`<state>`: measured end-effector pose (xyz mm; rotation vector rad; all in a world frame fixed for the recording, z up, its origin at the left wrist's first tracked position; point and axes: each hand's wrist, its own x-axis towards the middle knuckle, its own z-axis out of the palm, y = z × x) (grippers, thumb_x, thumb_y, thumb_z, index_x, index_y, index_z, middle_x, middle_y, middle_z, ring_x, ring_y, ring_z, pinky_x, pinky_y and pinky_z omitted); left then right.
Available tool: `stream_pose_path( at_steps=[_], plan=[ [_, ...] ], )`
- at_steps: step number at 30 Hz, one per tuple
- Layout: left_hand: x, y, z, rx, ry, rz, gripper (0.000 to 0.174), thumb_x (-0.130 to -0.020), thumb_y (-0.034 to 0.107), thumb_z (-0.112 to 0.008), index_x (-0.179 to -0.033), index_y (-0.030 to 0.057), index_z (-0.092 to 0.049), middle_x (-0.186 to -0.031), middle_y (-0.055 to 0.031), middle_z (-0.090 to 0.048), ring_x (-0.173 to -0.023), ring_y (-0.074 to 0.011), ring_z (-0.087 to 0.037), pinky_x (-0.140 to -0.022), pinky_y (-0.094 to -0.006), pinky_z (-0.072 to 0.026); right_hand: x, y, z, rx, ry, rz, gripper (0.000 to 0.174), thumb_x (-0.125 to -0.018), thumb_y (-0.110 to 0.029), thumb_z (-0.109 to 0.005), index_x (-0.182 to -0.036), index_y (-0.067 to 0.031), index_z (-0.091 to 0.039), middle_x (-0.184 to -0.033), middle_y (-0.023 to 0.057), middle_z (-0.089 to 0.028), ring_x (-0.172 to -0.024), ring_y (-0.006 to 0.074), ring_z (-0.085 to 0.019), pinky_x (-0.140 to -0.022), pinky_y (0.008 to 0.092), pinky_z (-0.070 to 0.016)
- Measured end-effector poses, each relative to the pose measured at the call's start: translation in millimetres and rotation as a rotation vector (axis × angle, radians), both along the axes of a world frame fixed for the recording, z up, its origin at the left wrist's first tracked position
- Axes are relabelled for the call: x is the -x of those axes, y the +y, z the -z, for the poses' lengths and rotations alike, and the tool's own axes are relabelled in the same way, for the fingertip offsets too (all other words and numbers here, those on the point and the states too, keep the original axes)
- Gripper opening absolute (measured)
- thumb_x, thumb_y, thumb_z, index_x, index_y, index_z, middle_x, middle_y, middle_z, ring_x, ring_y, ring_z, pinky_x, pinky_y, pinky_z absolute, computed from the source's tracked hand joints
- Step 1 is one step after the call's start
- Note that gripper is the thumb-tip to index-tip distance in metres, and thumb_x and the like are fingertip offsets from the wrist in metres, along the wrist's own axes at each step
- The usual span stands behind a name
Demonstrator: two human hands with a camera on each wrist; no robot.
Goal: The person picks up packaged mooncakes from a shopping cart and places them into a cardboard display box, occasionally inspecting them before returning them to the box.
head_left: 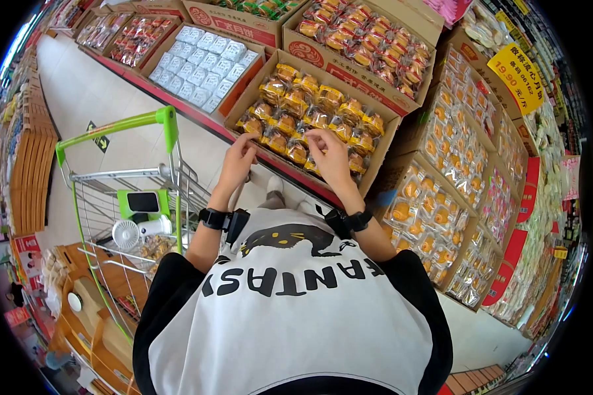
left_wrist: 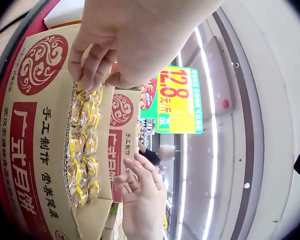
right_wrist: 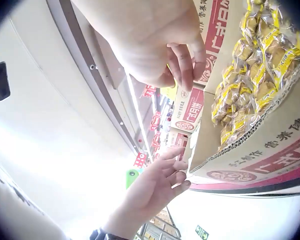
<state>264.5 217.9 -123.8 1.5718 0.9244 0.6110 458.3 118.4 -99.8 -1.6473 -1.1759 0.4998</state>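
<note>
While the person in the white shirt [head_left: 290, 336] stood close against the display, black units [head_left: 236, 227] sat strapped at both wrists, set behind the palms, presumably so the fingers stayed free. Both forearms reached forward, with the left hand [head_left: 236, 161] at the box's near left corner and the right hand [head_left: 331, 158] over its front rows. The fingers of each were loosely bent and slightly apart, with nothing visible between them; whether any fingertip touched a wrapper, I couldn't tell. Below them lay the yellow-labelled cakes [head_left: 286, 122], packed side by side in an open cardboard box [left_wrist: 60, 131], whose low walls seemed meant to keep the rows from sliding while leaving the tops within reach. That box stood on a red-edged table [head_left: 178, 103]. To the left, just within arm's reach, a green-handled cart [head_left: 115, 129] carried a white fan [head_left: 126, 234]. Farther back came white packets [head_left: 204, 62] and red-wrapped cakes [head_left: 362, 43], boxed separately, probably to keep kinds apart, and off right a yellow price sign [head_left: 517, 78] stood high for shoppers to read.
</note>
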Motion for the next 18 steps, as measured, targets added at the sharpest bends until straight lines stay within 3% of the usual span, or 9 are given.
stream_pose_path(
  at_steps=[6, 10, 16, 18],
  plan=[
    [12, -46, -9, 0.101, 0.004, -0.084, 0.027, -0.083, 0.0, -0.041, -0.107, 0.0016, -0.052, -0.069, -0.0035, -0.052, -0.056, -0.008, -0.049, -0.051, -0.0213, -0.0402, 11, -31, -5, -0.057, 0.004, -0.187, 0.014, -0.077, -0.005, -0.059, -0.091, -0.0039, -0.058, -0.087, 0.009, -0.061, -0.065, 0.0168, -0.058, -0.059, 0.0256, -0.0471],
    [27, -76, -11, 0.09, 0.026, -0.16, 0.026, -0.083, 0.001, -0.041, -0.106, 0.0011, -0.052, -0.07, -0.0033, -0.052, -0.057, -0.0078, -0.049, -0.051, -0.021, -0.0402, 21, -43, -1, -0.071, 0.076, -0.305, 0.013, -0.078, -0.003, -0.058, -0.091, -0.0042, -0.059, -0.078, 0.0063, -0.06, -0.062, 0.0142, -0.055, -0.056, 0.0244, -0.0441],
    [47, -108, -15, 0.04, 0.108, -0.206, 0.025, -0.083, 0.002, -0.042, -0.105, 0.0015, -0.053, -0.072, -0.0032, -0.052, -0.064, -0.0087, -0.051, -0.055, -0.0212, -0.0422, 34, -57, 3, -0.025, 0.103, -0.424, 0.014, -0.078, -0.003, -0.057, -0.092, -0.0039, -0.059, -0.079, 0.0067, -0.059, -0.064, 0.0136, -0.055, -0.057, 0.0228, -0.0442],
    [51, -114, -20, 0.069, 0.173, -0.172, 0.025, -0.083, 0.003, -0.043, -0.106, 0.0013, -0.053, -0.073, -0.0033, -0.053, -0.069, -0.0097, -0.052, -0.06, -0.0217, -0.0434, 35, -60, 0, 0.002, 0.076, -0.496, 0.016, -0.078, -0.004, -0.055, -0.094, -0.004, -0.057, -0.087, 0.0098, -0.06, -0.071, 0.0222, -0.06, -0.064, 0.0285, -0.0483]
  ],
)
